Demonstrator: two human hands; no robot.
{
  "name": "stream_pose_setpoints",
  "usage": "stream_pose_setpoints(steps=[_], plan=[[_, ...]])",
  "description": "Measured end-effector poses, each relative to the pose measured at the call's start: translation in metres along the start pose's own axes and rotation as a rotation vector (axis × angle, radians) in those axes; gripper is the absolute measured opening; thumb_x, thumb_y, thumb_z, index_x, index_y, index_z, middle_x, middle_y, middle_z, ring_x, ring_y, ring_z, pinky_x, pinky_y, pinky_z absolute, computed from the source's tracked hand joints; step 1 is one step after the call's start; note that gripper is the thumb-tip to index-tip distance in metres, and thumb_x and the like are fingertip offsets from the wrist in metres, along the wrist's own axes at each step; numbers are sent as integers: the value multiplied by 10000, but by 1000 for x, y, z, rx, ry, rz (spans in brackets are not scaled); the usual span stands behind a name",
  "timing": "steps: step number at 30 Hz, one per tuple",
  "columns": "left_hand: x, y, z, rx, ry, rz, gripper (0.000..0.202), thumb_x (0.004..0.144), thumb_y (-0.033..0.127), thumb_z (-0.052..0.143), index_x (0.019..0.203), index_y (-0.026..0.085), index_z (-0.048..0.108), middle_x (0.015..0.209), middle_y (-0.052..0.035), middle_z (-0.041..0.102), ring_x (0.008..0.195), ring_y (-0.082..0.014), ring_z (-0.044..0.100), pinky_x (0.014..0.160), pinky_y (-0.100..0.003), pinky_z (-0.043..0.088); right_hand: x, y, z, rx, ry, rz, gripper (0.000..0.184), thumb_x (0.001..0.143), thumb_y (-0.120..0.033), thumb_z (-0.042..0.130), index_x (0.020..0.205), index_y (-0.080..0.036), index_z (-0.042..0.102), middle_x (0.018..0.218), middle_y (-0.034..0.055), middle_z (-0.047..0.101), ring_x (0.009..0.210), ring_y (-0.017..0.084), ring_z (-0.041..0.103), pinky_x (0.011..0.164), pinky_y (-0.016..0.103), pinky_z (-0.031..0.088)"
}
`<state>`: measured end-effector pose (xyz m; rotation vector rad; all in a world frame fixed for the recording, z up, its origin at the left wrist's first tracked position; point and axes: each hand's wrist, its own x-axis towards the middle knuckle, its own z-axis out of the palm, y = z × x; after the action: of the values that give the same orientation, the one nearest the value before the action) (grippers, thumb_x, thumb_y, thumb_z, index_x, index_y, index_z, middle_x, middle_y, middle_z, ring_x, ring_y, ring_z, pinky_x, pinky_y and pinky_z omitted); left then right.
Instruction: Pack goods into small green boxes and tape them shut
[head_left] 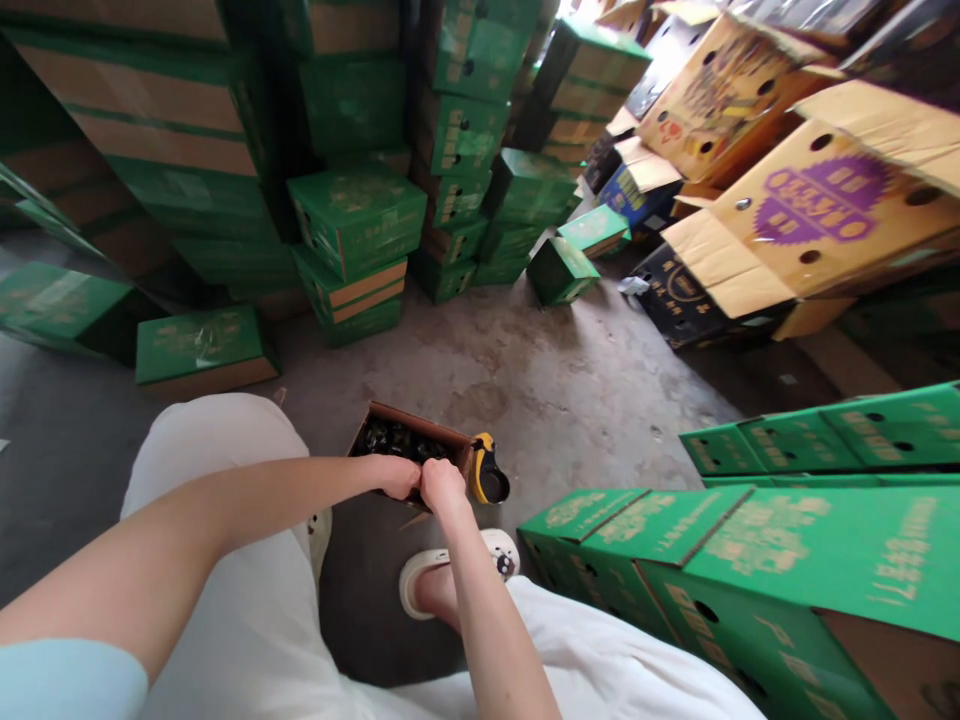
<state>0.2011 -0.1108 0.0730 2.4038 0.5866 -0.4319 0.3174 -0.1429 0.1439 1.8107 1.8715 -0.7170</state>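
A small open brown carton [390,420] of dark, glossy items stands on the concrete floor between my knees. My left hand [396,476] and my right hand [442,486] meet at the carton's near edge, both with fingers curled and pressed together. What the fingers grip is hidden. A yellow and black tape dispenser [486,468] lies against the carton's right end, just beyond my right hand.
Stacks of shut green cartons [357,222] fill the back and left. More green cartons [757,560] lie close on my right. Flattened brown boxes with purple print [817,205] lean at the upper right. Bare concrete floor [540,370] lies ahead. My sandalled foot [450,580] rests below the carton.
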Motion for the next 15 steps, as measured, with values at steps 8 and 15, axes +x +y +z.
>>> stream_pose_setpoints(steps=[8,15], plan=[[-15,-12,-5,-63,-84,-94,478,705,65,641,1101,271,812,1131,-102,789,852,-267,755,769,-326,578,4,11,6,46,-28,17,339,955,-93,536,1246,-77,710,1172,262,732,1123,306,728,882,326,547],[-31,-28,-42,-217,-71,-106,546,754,57,567,1191,309,773,1129,19,796,985,-202,737,870,-260,554,2,5,3,41,-29,-6,289,957,-166,571,1167,-87,752,1108,239,762,1057,286,755,840,303,565]])
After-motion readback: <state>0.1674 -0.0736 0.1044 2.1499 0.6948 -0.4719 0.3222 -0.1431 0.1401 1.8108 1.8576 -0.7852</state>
